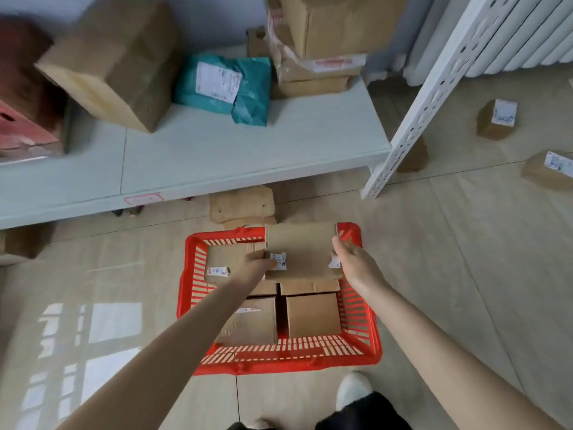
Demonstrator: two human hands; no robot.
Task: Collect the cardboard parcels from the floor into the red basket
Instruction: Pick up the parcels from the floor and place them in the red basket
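While we hold the flat cardboard parcel (302, 252) over the far end of the red basket (279, 364), left grip (257, 265) and right grip (353, 262) each pinching a side edge, placing seems underway; next we should lower it onto the boxes (313, 315) inside and let go.

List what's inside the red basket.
At least four cardboard parcels lie in the red basket. The left hand and right hand hold another parcel over the far end, hiding anything beneath.
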